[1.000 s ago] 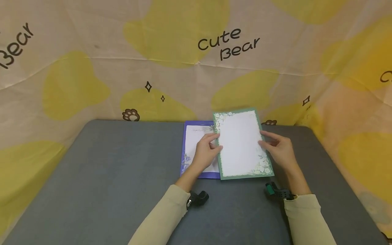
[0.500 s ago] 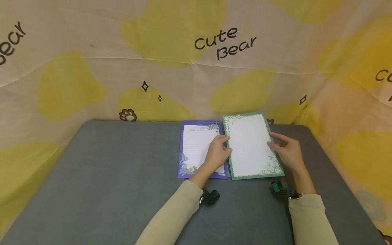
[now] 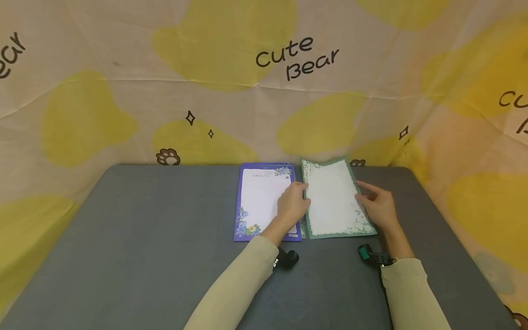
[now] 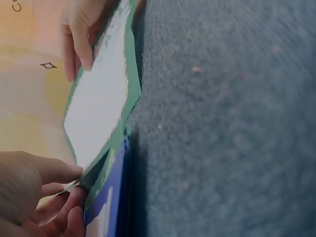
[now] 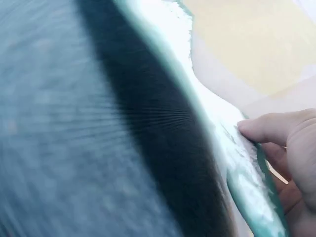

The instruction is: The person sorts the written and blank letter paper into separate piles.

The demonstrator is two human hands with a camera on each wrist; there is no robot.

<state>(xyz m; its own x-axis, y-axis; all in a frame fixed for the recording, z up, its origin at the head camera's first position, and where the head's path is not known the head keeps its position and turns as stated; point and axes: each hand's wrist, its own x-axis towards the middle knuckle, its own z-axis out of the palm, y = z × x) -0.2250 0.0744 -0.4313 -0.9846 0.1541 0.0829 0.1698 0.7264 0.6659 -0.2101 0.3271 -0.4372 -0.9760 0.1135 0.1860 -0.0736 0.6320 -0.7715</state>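
Note:
Both hands hold a sheet of writing paper [image 3: 332, 197] with a green floral border and a blank white middle. My left hand [image 3: 292, 201] pinches its left edge between thumb and fingers, which the left wrist view shows close up. At the opposite edge my right hand [image 3: 377, 204] pinches it with the thumb [image 5: 264, 128] on the printed face. The sheet bows along its length, and in the right wrist view a dark shadow lies under its near edge. Left of it, a purple-bordered floral sheet [image 3: 260, 197] lies flat, partly covered by my left hand and wrist.
A green edge [image 3: 303, 228] peeks out from under the purple sheet's right side. The grey tabletop [image 3: 165, 238] spreads around the papers. A yellow-patterned cloth [image 3: 231, 105] with "cute Bear" lettering hangs right behind the table. A black wrist camera [image 3: 288, 259] sits below my left hand.
Both hands have carried the green-bordered sheet rightward off the purple one, uncovering it, and then lowered it. The green sheet's top edge now curves more.

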